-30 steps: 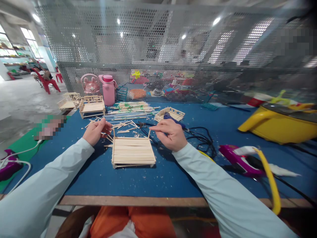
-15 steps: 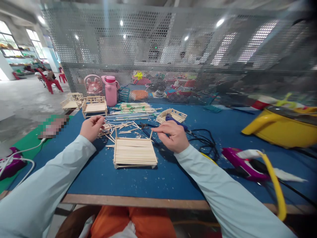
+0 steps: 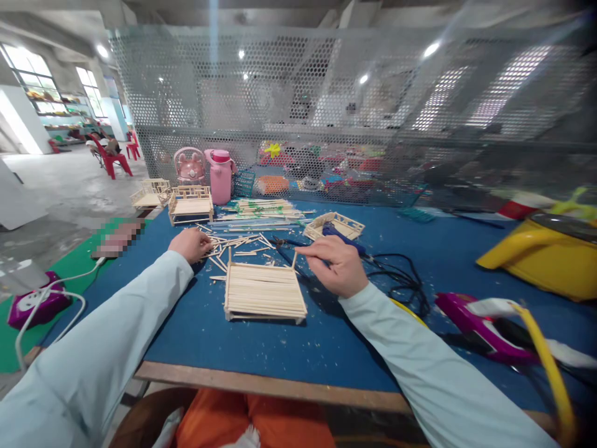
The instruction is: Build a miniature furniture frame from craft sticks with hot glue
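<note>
A flat platform of glued wooden sticks (image 3: 263, 292), with short posts at its far corners, lies on the blue table top (image 3: 196, 336) in front of me. My left hand (image 3: 191, 244) rests to the platform's left, fingers curled onto the scatter of loose sticks (image 3: 236, 241). My right hand (image 3: 334, 266) is at the platform's far right corner, closed round a blue-handled tool (image 3: 346, 239) whose dark tip points left over the table. A black cable (image 3: 396, 281) trails from it to the right.
Small stick-built furniture (image 3: 190, 206) and a second piece (image 3: 150, 193) stand at the far left beside a pink bottle (image 3: 221, 177). A stick bundle (image 3: 261, 208), a stick tray (image 3: 334, 224), a magenta tool (image 3: 482, 320), a yellow object (image 3: 541, 258) and a mesh wall (image 3: 298, 112) surround the area.
My left hand has moved away from the platform's corner, out to the loose sticks. My right hand has dropped slightly beside the far right post. The view has shifted right.
</note>
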A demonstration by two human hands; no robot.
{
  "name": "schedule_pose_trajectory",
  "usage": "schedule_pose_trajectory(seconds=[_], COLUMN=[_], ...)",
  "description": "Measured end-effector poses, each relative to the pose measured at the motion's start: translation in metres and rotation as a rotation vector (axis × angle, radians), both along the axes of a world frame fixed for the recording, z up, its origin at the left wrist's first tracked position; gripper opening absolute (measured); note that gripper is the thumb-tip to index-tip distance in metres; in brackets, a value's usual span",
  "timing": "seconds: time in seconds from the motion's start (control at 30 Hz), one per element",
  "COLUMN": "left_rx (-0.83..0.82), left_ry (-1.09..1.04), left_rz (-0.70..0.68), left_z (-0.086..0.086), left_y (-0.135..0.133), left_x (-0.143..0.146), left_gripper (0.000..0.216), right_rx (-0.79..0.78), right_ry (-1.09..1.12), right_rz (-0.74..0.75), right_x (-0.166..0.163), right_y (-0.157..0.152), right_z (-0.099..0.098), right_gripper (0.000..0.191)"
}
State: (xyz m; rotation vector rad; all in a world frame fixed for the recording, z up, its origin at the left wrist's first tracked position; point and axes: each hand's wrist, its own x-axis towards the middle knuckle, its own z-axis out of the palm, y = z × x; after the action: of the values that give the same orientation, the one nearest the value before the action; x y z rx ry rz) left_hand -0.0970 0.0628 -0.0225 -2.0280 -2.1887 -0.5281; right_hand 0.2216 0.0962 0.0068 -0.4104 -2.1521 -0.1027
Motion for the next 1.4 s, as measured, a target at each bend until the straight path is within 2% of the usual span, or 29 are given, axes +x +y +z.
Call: schedule_pose_trajectory(seconds=[0.17,0.27,0.37,0.4,0.47,0.5,0.57,0.6,0.67,0.77,0.93,1.0,1.17,1.4], left_rx=[0.037,0.110,0.306,0.441,0.687,0.759,0.800,0.805,0.789,0.696,0.624,0.568,0.311,0.226], left_ry=[0.022,0.010,-0.028,-0.053,-0.069,-0.052,0.008,0.029,0.033,-0.056,-0.460,-0.619,-0.770,-0.878], left_rz=[0.033,0.092,0.137,0.112,-0.035,-0.127,-0.288,-0.346,-0.428,-0.447,-0.194,-0.136,-0.133,-0.136], left_z=[-0.003,0.004,0.018,0.023,0.031,0.033,0.036,0.036,0.035,0.033,0.032,0.031,0.026,0.024], left_y=[0.002,-0.002,-0.014,-0.020,-0.033,-0.039,-0.050,-0.054,-0.059,-0.060,-0.053,-0.049,-0.042,-0.047], left_x=[0.003,0.003,0.006,0.008,0.017,0.023,0.038,0.045,0.057,0.065,0.053,0.047,0.043,0.048], left_gripper=[0.018,0.022,0.029,0.028,0.025,0.024,0.020,0.019,0.019,0.022,0.036,0.039,0.041,0.050], right_rx=[-0.034,-0.067,-0.041,-0.013,0.077,0.133,0.238,0.271,0.272,0.173,0.045,0.006,-0.059,-0.063], right_ry=[0.001,0.041,0.153,0.203,0.280,0.295,0.253,0.195,0.048,-0.098,0.003,-0.005,-0.053,-0.010], right_rz=[-0.036,-0.097,-0.158,-0.179,-0.221,-0.236,-0.238,-0.224,-0.172,-0.119,-0.200,-0.201,-0.178,-0.165], right_x=[0.000,0.001,0.002,0.003,0.003,0.004,0.004,0.003,0.002,0.000,0.002,0.003,0.002,-0.004], right_y=[-0.004,-0.004,-0.003,-0.003,-0.004,-0.006,-0.010,-0.012,-0.015,-0.016,-0.007,-0.002,0.005,0.001], right_z=[0.000,0.000,0.001,0.002,0.006,0.008,0.012,0.014,0.016,0.015,0.010,0.009,0.005,0.003], right_gripper=[0.027,0.034,0.037,0.040,0.050,0.055,0.062,0.060,0.044,0.021,0.019,0.018,0.018,0.017])
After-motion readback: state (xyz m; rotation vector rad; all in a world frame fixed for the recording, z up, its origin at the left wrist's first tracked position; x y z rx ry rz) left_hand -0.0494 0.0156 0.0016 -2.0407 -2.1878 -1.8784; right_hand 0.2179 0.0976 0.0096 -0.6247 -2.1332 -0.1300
